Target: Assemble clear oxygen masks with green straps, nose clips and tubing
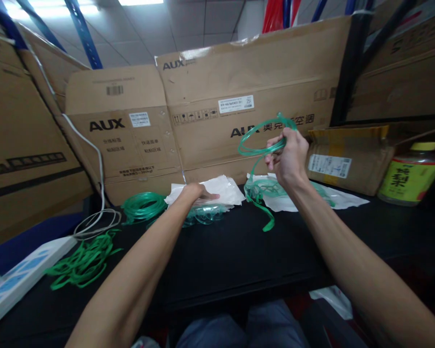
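My right hand (292,157) is raised above the table, its fingers closed around a loop of clear green tubing (252,145). A strand of the tubing hangs below the hand toward a tangle of tubing with a green strap (266,220). This tangle lies on a white sheet or bag (348,200). My left hand (197,192) rests on a pile of white packets (223,188), with a finger stretched out across the top; its other fingers are partly hidden. Under the pile's front edge show clear greenish coils (206,214).
At left lie a green tubing coil (143,205), loose green straps (85,258), a white power strip (25,275) and a cable (99,164). Cardboard panels (203,140) wall the black table's (217,261) back. A small carton (351,159) and a yellow-labelled bottle (411,174) stand at right.
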Available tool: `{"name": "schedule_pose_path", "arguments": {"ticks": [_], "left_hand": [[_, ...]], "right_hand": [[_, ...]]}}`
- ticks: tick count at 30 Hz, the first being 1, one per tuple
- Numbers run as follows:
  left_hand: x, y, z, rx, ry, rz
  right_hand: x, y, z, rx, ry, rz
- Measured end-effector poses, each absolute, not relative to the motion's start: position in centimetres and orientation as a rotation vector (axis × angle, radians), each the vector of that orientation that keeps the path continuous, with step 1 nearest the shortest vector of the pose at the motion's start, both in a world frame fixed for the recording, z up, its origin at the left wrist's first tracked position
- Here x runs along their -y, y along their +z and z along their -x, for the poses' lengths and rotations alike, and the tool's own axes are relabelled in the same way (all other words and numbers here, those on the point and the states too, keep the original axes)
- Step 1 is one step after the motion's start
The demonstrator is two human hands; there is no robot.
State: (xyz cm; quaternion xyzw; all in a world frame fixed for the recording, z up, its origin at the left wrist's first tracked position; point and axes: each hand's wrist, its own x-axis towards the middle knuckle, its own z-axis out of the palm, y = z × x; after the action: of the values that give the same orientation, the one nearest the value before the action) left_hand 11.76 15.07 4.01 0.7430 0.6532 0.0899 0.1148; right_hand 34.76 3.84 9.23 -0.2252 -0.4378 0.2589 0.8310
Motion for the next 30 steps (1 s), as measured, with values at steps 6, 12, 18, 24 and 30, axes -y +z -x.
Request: {"name": "schedule_pose_path", "arguments": {"ticks": [6,12,18,24,30], "left_hand": [[-11.9,6.9,-12.3,-1.750,0.579,-2.331],[-4.1,7.8,-12.7,-1.219,0.883,-2.429],[3.3,5.1,-12.3,-0.719,0.751,-2.289],[6.2,3.6,-9.9,-1.043,0.970,-2.469],[7.8,1.2,-7.9,-1.108,0.784,-2.637]], "right_hand": [[-2.6,11.2,-33.1,1.037,0.568,0.443],[-0.7,12.7,-31.1,1.197,0.663,0.374],[2.3,11.9,-30.2,1.207,0.833,0.352],[5.3,8.8,-33.1,1.189,1.115,0.426],[5.8,2.4,-36.0,1.184,1.505,0.698]]}}
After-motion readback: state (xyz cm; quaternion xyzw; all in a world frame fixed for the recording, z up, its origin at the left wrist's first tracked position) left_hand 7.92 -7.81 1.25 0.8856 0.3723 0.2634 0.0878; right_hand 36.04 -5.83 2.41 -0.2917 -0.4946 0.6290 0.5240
